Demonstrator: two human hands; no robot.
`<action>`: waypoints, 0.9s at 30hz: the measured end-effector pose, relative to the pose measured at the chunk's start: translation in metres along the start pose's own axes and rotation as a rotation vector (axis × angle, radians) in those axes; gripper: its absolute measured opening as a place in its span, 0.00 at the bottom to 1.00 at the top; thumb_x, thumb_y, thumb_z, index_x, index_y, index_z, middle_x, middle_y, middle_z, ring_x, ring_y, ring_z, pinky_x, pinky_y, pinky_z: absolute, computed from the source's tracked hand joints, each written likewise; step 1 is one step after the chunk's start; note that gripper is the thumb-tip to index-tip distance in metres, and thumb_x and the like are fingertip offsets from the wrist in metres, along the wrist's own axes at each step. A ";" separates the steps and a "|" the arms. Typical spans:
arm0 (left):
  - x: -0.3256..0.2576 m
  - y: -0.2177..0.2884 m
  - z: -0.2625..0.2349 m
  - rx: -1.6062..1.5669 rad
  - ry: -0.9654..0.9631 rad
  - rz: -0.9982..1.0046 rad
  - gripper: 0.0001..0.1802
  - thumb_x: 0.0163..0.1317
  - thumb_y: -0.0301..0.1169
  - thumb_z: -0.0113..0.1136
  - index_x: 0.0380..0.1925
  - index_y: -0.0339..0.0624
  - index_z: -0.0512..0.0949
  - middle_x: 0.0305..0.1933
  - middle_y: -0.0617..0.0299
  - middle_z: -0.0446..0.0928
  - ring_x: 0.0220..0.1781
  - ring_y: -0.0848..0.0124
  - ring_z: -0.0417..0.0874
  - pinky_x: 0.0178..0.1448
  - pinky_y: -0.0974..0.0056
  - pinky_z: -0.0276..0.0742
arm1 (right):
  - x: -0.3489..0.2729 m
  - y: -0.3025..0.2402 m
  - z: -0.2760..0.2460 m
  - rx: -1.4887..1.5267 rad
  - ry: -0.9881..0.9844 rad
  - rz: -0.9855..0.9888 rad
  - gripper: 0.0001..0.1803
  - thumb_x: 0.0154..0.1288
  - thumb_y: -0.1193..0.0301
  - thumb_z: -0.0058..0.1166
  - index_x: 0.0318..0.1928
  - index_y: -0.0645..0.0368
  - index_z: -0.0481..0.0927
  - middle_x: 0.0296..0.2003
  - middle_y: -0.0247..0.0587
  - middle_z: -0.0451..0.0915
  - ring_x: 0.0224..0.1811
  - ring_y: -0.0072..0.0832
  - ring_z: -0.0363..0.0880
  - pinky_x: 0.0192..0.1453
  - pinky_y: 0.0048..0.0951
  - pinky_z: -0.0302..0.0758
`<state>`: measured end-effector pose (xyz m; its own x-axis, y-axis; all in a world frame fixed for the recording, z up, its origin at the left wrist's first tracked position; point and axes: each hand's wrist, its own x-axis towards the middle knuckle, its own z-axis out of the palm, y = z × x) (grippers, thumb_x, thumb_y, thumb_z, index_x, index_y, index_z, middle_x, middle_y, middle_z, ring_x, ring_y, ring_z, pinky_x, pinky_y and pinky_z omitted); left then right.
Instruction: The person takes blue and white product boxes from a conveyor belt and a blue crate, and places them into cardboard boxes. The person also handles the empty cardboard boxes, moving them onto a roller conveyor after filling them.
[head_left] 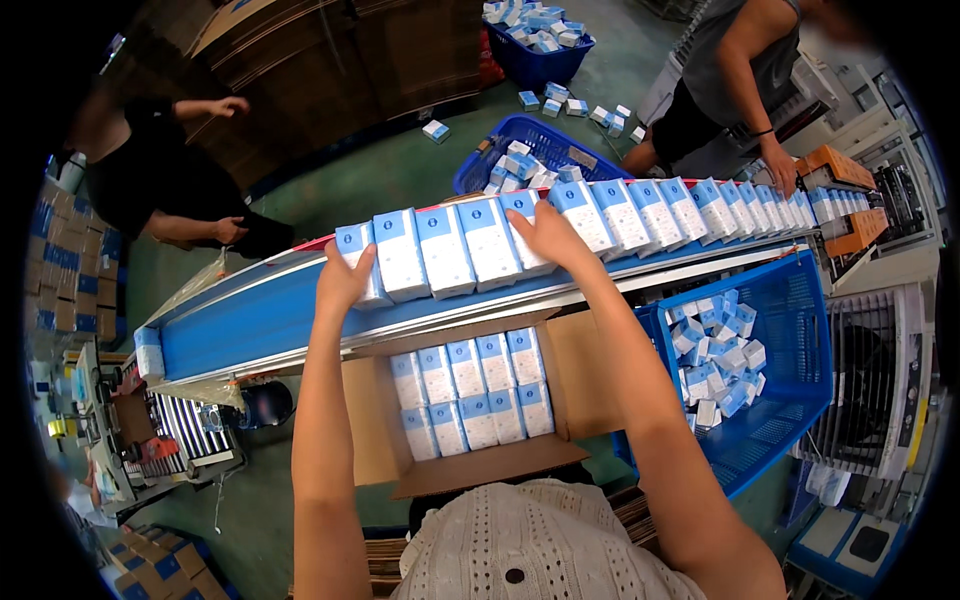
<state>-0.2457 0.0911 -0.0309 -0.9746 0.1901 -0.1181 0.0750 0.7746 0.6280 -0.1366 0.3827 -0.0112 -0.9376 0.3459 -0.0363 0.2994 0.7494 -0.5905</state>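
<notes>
A long row of white-and-blue tissue packs [443, 250] stands side by side on the blue conveyor belt [240, 316]. My left hand [343, 277] grips the pack at the row's left end, thumb on its front. Farther right, my right hand [549, 238] holds the fifth pack, so several packs sit between my two hands. Some of my fingertips are hidden behind the packs. Below the belt, right in front of me, an open cardboard box [490, 458] holds two rows of the same packs, its side flaps folded outward.
To my right, a blue crate [790, 350] holds many loose small packs. Beyond the belt are another blue crate [600, 160] and a heaped blue basket [540, 66], with packs scattered on the floor. One person [170, 180] stands left; another [745, 75] reaches onto the belt at right.
</notes>
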 end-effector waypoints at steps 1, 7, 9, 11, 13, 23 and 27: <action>-0.002 -0.002 -0.002 -0.026 0.004 -0.004 0.41 0.50 0.54 0.55 0.51 0.29 0.60 0.45 0.36 0.72 0.48 0.47 0.74 0.51 0.57 0.68 | 0.002 -0.003 0.002 0.103 -0.018 0.045 0.29 0.55 0.53 0.51 0.39 0.72 0.70 0.36 0.62 0.74 0.40 0.50 0.74 0.45 0.39 0.70; -0.059 0.020 -0.036 -0.193 0.279 0.114 0.43 0.47 0.42 0.62 0.57 0.31 0.54 0.49 0.42 0.70 0.49 0.56 0.74 0.53 0.62 0.67 | -0.048 -0.032 -0.023 0.354 0.143 0.089 0.33 0.45 0.56 0.64 0.44 0.68 0.69 0.35 0.53 0.75 0.40 0.41 0.75 0.44 0.33 0.71; -0.110 0.021 -0.051 -0.277 0.328 0.158 0.43 0.43 0.30 0.65 0.57 0.31 0.52 0.50 0.47 0.67 0.51 0.62 0.70 0.55 0.63 0.65 | -0.097 -0.037 -0.029 0.510 0.314 -0.083 0.32 0.42 0.59 0.66 0.43 0.67 0.69 0.35 0.53 0.73 0.37 0.41 0.74 0.42 0.34 0.71; -0.170 -0.002 -0.048 -0.420 0.330 0.161 0.46 0.38 0.29 0.67 0.57 0.32 0.52 0.51 0.47 0.65 0.53 0.62 0.67 0.56 0.64 0.63 | -0.153 -0.037 -0.030 0.354 0.340 -0.159 0.30 0.39 0.62 0.67 0.41 0.66 0.69 0.38 0.54 0.71 0.36 0.43 0.74 0.40 0.35 0.72; -0.225 -0.019 -0.030 -0.382 0.222 0.067 0.52 0.32 0.32 0.70 0.57 0.32 0.51 0.49 0.46 0.66 0.50 0.61 0.70 0.54 0.63 0.66 | -0.214 -0.002 -0.005 0.433 0.235 -0.135 0.26 0.44 0.60 0.64 0.39 0.64 0.71 0.41 0.56 0.67 0.37 0.48 0.73 0.40 0.36 0.72; -0.196 -0.053 0.011 0.150 -0.407 0.267 0.06 0.54 0.29 0.54 0.25 0.37 0.73 0.24 0.55 0.74 0.26 0.63 0.76 0.30 0.62 0.70 | -0.212 0.072 -0.025 0.008 -0.606 -0.086 0.08 0.51 0.70 0.46 0.28 0.62 0.76 0.27 0.53 0.76 0.32 0.47 0.75 0.37 0.41 0.71; -0.157 -0.003 0.001 -0.241 -0.100 0.180 0.07 0.58 0.27 0.50 0.35 0.38 0.74 0.28 0.59 0.74 0.29 0.74 0.73 0.33 0.71 0.69 | -0.130 0.094 -0.098 -0.048 0.207 0.125 0.10 0.59 0.71 0.42 0.24 0.63 0.70 0.23 0.52 0.71 0.28 0.47 0.72 0.32 0.43 0.67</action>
<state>-0.0926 0.0593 -0.0147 -0.9236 0.3792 -0.0559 0.1811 0.5603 0.8082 0.0305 0.4640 0.0173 -0.8378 0.5425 0.0620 0.4237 0.7175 -0.5529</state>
